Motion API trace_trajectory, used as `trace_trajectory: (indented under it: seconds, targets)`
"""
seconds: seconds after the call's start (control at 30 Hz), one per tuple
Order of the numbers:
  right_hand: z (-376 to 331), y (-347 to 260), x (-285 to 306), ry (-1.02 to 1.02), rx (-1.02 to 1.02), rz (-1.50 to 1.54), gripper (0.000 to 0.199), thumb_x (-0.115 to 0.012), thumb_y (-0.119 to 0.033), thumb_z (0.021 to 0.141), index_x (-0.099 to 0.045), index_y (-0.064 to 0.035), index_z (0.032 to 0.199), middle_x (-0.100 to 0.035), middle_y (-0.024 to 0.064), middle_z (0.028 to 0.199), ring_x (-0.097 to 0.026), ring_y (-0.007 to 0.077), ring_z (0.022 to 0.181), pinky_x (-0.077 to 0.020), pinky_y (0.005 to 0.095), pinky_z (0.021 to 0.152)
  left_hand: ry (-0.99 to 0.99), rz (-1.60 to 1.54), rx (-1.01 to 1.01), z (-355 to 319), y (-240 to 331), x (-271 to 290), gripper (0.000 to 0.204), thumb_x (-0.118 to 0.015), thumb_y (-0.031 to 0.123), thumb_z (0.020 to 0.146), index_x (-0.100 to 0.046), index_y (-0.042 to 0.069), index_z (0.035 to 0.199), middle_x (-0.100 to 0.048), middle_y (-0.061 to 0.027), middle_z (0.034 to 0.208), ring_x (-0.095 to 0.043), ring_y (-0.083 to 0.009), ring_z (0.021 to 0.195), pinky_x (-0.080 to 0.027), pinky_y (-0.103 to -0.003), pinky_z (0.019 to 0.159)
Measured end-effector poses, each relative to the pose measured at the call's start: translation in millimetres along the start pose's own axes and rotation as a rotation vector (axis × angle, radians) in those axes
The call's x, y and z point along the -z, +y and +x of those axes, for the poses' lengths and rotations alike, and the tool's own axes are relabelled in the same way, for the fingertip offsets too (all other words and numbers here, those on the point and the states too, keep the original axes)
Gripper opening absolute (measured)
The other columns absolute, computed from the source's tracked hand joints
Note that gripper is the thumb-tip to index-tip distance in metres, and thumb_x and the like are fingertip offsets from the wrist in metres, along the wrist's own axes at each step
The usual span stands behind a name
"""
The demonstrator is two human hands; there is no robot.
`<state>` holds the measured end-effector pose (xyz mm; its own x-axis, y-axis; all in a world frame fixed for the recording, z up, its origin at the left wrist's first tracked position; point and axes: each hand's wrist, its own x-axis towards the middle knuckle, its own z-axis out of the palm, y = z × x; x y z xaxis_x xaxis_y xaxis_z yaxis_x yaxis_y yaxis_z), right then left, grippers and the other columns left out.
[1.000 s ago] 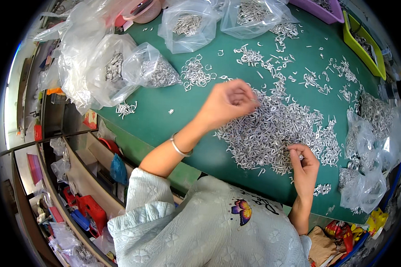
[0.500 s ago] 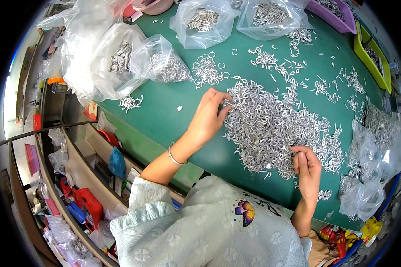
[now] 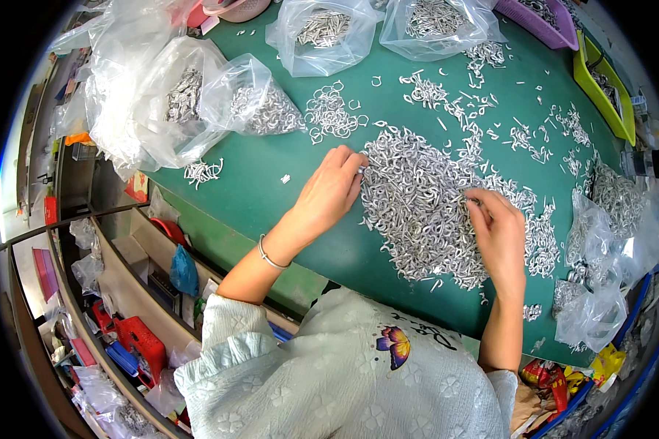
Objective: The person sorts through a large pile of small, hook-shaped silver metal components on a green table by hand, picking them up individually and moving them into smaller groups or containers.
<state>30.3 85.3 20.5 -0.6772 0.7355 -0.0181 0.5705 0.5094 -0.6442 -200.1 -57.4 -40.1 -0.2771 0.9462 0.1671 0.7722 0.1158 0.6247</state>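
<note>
A broad pile of small silver metal hooks (image 3: 425, 212) is heaped on the green table (image 3: 271, 197). At the pile's left edge, my left hand (image 3: 329, 189) has its fingers closed in a pinch, with a bit of a small silver metal part showing at the tips. My right hand (image 3: 499, 233) reaches over the pile's right side, thumb and forefinger brought together. Whatever lies between those fingertips is too small to make out. A flat cluster of thin metal rings (image 3: 332, 113) lies beyond my left hand.
Clear plastic bags (image 3: 252, 99) of metal parts stand along the far left, with an open bag (image 3: 322, 40) behind. Purple (image 3: 542, 22) and lime-green (image 3: 604, 88) bins sit at the far right. More bags (image 3: 600, 285) line the right edge. Cluttered shelves (image 3: 124, 271) flank the left.
My right hand has moved up and slightly left over the pile. The left hand stays at the pile's left edge, its fingers drawn closer together. The whole view has shifted slightly.
</note>
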Motion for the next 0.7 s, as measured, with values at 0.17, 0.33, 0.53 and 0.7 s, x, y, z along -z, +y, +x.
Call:
trace_trajectory:
  seconds: [0.17, 0.33, 0.53, 0.7]
  targets:
    - [9, -1, -13, -0.045, 0.119, -0.222, 0.012, -0.068, -0.011, 0.083, -0.066, -0.0049, 0.094, -0.065, 0.0127, 0.084, -0.063, 0.0337, 0.068, -0.0487, 0.0431, 0.060, 0.028, -0.010, -0.026, 2, 0, -4, 0.025, -0.062, -0.005, 0.081, -0.056, 0.001, 0.104, -0.054, -0.0142, 0.097, -0.055, -0.0330, 0.092, -0.047, -0.040, 0.081]
    - [12, -3, 0, -0.153, 0.018, -0.112, 0.016, -0.068, -0.011, 0.084, -0.065, -0.0047, 0.099, -0.068, 0.0145, 0.091, -0.064, 0.0344, 0.070, -0.0500, 0.0426, 0.063, 0.007, -0.051, -0.025, 4, -3, -1, 0.028, -0.062, -0.006, 0.079, -0.055, 0.001, 0.106, -0.054, -0.0139, 0.095, -0.056, -0.0320, 0.092, -0.047, -0.040, 0.081]
    - [6, -4, -3, -0.187, 0.075, -0.034, 0.015, -0.066, -0.010, 0.086, -0.067, -0.0041, 0.099, -0.066, 0.0154, 0.083, -0.060, 0.0298, 0.061, -0.0477, 0.0386, 0.059, 0.034, -0.015, -0.032, 3, -3, -6, 0.030, -0.060, -0.008, 0.077, -0.053, 0.000, 0.106, -0.052, -0.0140, 0.093, -0.055, -0.0313, 0.089, -0.047, -0.040, 0.079]
    - [-5, 5, 6, -0.248, -0.108, 0.306, 0.012, -0.065, -0.008, 0.088, -0.069, -0.0040, 0.098, -0.054, 0.0037, 0.063, -0.043, 0.0090, 0.050, -0.0339, 0.0270, 0.047, 0.052, 0.010, 0.015, 8, -3, -7, 0.028, -0.053, -0.011, 0.078, -0.050, -0.002, 0.104, -0.051, -0.0154, 0.090, -0.053, -0.0328, 0.087, -0.045, -0.041, 0.078]
